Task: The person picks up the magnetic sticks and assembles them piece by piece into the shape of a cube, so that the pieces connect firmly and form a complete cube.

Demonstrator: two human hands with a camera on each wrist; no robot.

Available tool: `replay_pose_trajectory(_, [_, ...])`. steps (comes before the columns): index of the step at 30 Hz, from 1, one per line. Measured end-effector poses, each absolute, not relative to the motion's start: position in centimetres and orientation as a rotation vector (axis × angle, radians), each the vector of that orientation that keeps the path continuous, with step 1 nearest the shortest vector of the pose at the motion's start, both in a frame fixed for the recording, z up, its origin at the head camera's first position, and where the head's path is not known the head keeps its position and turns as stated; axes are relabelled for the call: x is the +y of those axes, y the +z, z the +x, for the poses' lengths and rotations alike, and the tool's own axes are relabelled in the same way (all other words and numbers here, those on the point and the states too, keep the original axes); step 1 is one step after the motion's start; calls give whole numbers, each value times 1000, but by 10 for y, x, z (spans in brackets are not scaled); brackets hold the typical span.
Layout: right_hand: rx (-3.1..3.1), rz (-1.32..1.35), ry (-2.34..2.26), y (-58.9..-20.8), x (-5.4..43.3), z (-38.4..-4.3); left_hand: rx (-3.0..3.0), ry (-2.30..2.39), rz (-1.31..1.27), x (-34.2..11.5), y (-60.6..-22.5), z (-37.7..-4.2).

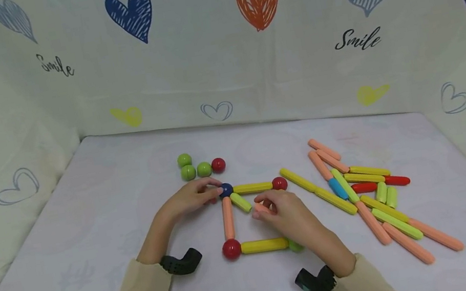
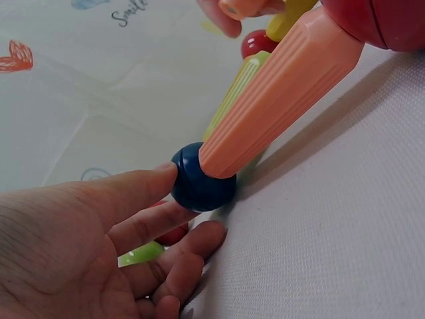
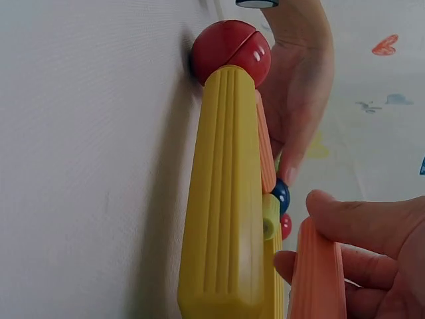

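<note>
My left hand pinches a blue ball between thumb and fingers at one corner of a frame of rods and balls lying on the table. Joined at that ball are a yellow rod, a short lime rod pointing inward and an orange rod. Red balls sit at two other corners. A second yellow rod leads to a green ball, partly hidden under my right hand. That hand holds a loose orange rod, its tip near the lime rod's free end.
Several green balls and a red ball stand behind my left hand. To the right lies a spread of loose rods in orange, yellow, lime and red. A heart-printed cloth hangs behind the table.
</note>
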State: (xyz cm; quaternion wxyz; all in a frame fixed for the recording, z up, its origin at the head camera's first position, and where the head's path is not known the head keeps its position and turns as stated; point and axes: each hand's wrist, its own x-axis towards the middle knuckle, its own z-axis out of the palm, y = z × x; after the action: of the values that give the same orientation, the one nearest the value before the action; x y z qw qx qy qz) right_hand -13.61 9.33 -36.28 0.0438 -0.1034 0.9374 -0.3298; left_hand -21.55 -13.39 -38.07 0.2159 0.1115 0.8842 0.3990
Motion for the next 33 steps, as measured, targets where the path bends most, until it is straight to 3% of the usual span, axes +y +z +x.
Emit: replay_pose_trajectory(33, [2787, -252, -935, -365, 88, -141, 2455, 1095, 333, -133, -378, -215])
